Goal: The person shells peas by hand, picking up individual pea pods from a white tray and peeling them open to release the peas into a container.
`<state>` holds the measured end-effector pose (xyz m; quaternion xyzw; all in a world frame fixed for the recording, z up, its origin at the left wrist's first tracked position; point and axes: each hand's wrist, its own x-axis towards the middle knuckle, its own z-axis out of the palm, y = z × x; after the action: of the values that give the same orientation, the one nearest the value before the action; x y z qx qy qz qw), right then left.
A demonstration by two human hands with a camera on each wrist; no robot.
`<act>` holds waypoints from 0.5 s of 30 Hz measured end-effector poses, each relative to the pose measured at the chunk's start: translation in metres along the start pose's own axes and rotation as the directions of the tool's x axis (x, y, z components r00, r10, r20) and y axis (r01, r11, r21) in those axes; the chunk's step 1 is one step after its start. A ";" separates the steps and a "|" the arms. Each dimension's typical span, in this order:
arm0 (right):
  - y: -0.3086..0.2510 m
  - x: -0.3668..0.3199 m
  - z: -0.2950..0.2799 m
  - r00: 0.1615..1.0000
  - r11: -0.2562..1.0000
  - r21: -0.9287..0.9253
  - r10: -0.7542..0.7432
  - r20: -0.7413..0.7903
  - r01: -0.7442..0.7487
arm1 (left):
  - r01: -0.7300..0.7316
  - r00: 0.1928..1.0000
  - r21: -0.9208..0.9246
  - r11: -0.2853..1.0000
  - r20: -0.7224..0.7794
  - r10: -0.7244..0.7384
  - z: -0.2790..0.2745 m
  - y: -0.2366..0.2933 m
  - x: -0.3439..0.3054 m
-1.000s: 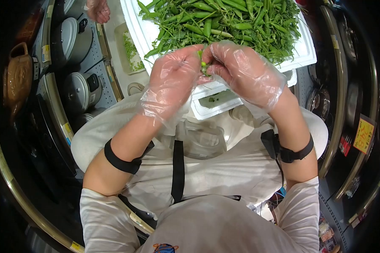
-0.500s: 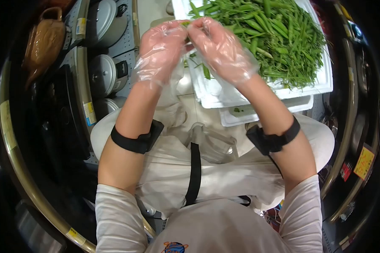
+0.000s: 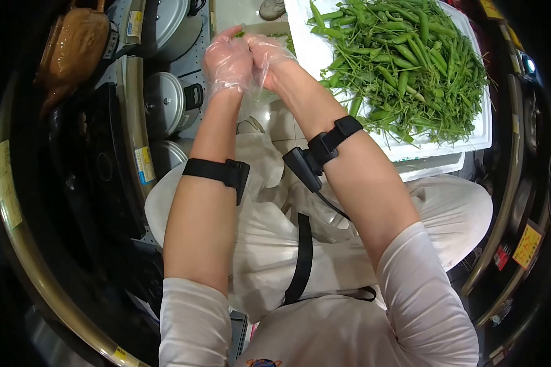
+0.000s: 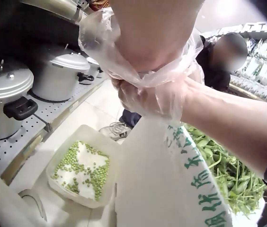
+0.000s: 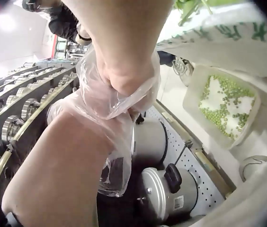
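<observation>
Both hands wear clear plastic gloves and meet fingertip to fingertip at the top of the head view. My left hand [image 3: 226, 61] and right hand [image 3: 268, 56] pinch a small green pea pod [image 3: 239, 34] between them; the gloves hide most of it. They hover above a shallow white tray [image 4: 60, 153] with shelled peas [image 4: 88, 172] scattered in it. In the left wrist view the curled gloved fingers [image 4: 143, 92] press together. The right wrist view shows the same tray [image 5: 192, 87] below and to the right of the gloved right hand [image 5: 119, 87].
A large white foam box [image 3: 474, 137] heaped with pea pods and stems [image 3: 410, 67] stands to the right of the hands. Metal pressure cookers [image 4: 62, 71] line perforated shelves on the left. A brown teapot [image 3: 73, 46] sits far left. Another person [image 4: 223, 56] stands beyond.
Both hands, still together on the pod, have moved away from my body and to the left, from in front of the foam box to above the tray of peas.
</observation>
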<state>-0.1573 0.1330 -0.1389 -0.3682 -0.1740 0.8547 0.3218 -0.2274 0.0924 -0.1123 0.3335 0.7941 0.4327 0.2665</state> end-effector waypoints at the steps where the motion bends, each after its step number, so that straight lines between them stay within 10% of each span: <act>1: 0.006 0.004 -0.004 1.000 1.000 0.024 -0.012 -0.014 0.012 | 0.022 1.000 -0.008 1.000 0.009 -0.022 0.003 -0.007 0.002; 15: 0.046 0.036 -0.041 0.979 0.936 0.332 0.165 -0.116 -0.119 | 0.068 0.997 -0.035 0.997 0.044 -0.066 0.013 -0.038 0.003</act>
<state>-0.1651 0.1263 -0.2102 -0.3819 0.0188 0.8644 0.3266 -0.2312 0.0860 -0.1517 0.3108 0.7909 0.4309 0.3037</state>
